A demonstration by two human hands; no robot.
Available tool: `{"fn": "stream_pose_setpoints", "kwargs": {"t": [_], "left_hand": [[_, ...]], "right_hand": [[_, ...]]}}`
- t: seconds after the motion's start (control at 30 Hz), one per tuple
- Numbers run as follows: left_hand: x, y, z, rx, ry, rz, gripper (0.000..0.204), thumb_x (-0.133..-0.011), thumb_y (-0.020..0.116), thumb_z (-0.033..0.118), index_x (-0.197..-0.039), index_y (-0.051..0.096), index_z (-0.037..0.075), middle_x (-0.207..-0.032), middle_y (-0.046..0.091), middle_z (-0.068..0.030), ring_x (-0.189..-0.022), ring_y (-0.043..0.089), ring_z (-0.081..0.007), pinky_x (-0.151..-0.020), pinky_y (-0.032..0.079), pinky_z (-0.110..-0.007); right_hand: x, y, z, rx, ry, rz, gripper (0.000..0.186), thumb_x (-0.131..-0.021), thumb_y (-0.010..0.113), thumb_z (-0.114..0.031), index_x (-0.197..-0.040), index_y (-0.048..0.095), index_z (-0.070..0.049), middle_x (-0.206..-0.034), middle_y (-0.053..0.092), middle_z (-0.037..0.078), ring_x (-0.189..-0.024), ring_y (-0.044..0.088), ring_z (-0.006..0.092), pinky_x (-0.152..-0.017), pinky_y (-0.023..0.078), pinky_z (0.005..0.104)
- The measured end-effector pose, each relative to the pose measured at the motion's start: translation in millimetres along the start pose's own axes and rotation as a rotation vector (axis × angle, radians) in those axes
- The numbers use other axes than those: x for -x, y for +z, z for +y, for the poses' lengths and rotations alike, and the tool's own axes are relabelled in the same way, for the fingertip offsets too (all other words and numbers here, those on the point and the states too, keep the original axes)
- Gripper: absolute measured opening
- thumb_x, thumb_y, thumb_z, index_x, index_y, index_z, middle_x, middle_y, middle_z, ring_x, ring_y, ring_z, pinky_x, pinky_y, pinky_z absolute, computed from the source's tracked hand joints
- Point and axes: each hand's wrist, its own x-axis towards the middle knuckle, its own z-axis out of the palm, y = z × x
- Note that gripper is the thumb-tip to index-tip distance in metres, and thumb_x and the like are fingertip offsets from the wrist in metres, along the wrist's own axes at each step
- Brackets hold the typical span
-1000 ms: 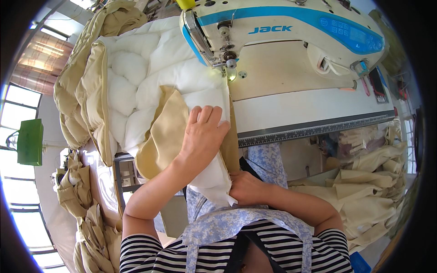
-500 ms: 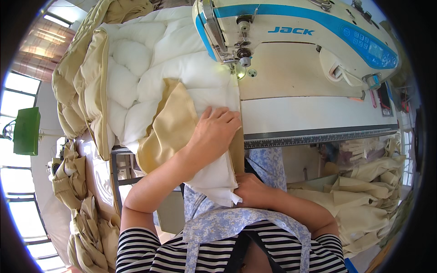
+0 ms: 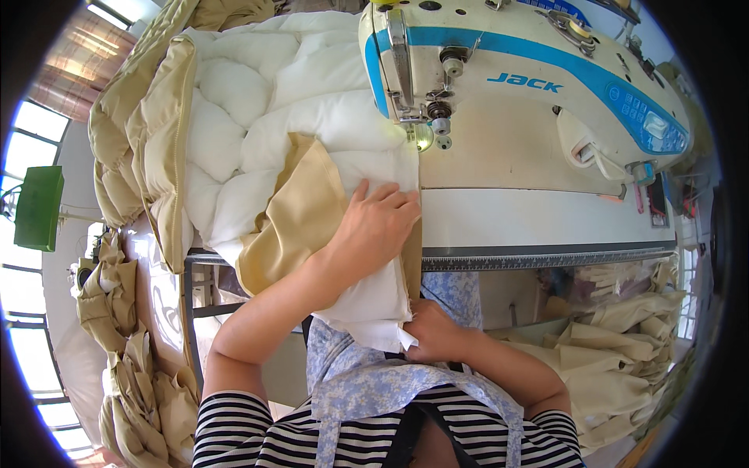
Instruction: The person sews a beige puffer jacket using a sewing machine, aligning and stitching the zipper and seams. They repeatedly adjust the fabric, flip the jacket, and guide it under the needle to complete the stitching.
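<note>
"At the white-and-blue sewing machine [image 3: 499, 86], what does our head view show?"

"We see a white padded panel [image 3: 316, 125] spread on the table [image 3: 538, 214], its right edge running up to the machine, with a tan fabric piece [image 3: 304, 210] lying over it."

"And how are we touching it?"

"Our left hand [image 3: 378, 222] rests palm-down near the panel's right edge, fingers loosely spread. Our right hand [image 3: 438, 334] curls at its lower corner; fingertips hidden, we cannot tell whether it pinches."

A short-sleeved top [image 3: 234, 425] with black and white horizontal stripes, a black V-shaped neckband [image 3: 406, 437], and a pale blue-and-white floral apron [image 3: 413, 380] with matching straps [image 3: 327, 444]
</note>
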Motion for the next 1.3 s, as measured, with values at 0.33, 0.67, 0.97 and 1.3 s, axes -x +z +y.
{"fn": "stream_pose_setpoints", "kwargs": {"t": [0.33,0.67,0.97,1.3], "left_hand": [[-47.4,-2.5,-29.2,-0.066,-0.028,-0.022,0.022,-0.096,0.056,0.016,-0.111,0.07,0.008,-0.127,0.066,-0.0046,-0.126,0.055,-0.0278,-0.113,0.032,-0.058],[17.8,-37.6,8.8,0.29,-0.074,0.443,0.021,-0.1,0.055,0.013,-0.109,0.07,0.001,-0.101,0.071,-0.0111,-0.097,0.067,-0.0272,-0.091,0.05,-0.04],[146.1,10.1,47.0,1.718,-0.757,0.088,0.029,-0.109,0.04,0.022,-0.117,0.057,-0.001,-0.078,0.063,-0.0093,-0.059,0.058,-0.0139,-0.056,0.049,-0.026],[78.7,15.9,12.1,1.887,-0.387,0.886,0.035,-0.1,0.046,0.001,-0.135,0.049,-0.003,-0.134,0.058,-0.0132,-0.122,0.059,-0.0234,-0.105,0.049,-0.038]], "right_hand": [[-24.9,-27.3,18.0,-0.207,0.001,0.19,0.029,-0.09,0.067,-0.022,-0.113,0.065,-0.005,-0.102,0.068,0.021,-0.088,0.065,0.0413,-0.077,0.053,0.0471],[-28.1,-25.5,-22.9,-0.325,0.285,0.526,0.041,-0.095,0.068,-0.025,-0.122,0.058,0.005,-0.113,0.063,0.023,-0.096,0.063,0.0381,-0.083,0.051,0.0419],[-21.2,-43.5,-13.0,-0.796,0.467,0.454,0.039,-0.103,0.058,-0.028,-0.124,0.058,0.005,-0.109,0.067,0.008,-0.095,0.059,0.0099,-0.083,0.049,0.0271],[-54.3,-76.9,-51.3,-0.458,0.333,0.457,0.04,-0.102,0.06,-0.037,-0.102,0.07,0.002,-0.067,0.052,0.0,-0.062,0.043,0.0049,-0.054,0.037,0.027]]}}
